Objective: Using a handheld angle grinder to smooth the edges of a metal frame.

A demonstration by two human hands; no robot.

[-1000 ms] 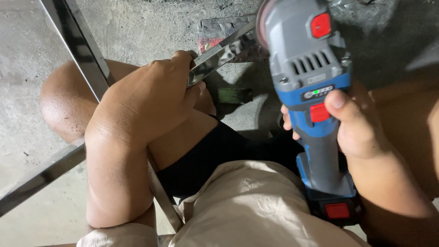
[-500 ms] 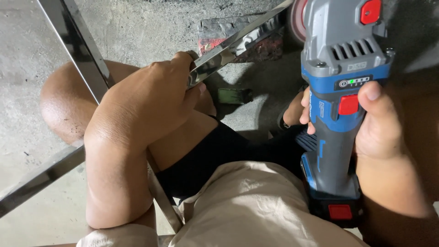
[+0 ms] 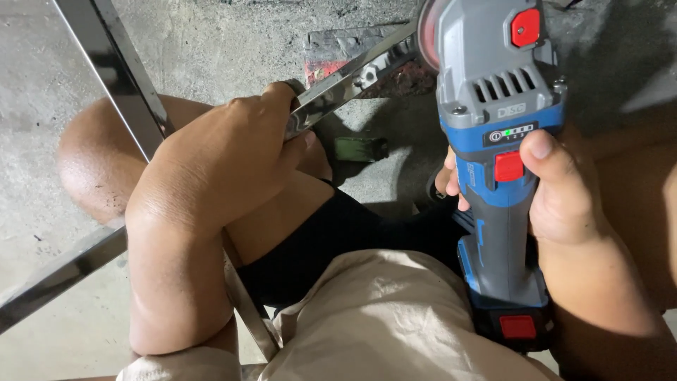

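firmly, left fingers [image 3: 293, 106] clasp steel bar [image 3: 352, 74] (grinder [image 3: 501, 141] beside).

Below me I see a rough grey concrete floor [image 3: 211, 42], stained and dusty. A small green object [image 3: 360, 148] lies flat on it, and farther up a worn slab with a red patch [image 3: 331, 60] sits partly hidden.

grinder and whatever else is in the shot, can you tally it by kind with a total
hands: 2, left hand and right hand
cordless grinder: 1
shiny metal bars: 3, the held bar, a slanted bar, a lower bar
small green block: 1
total: 7
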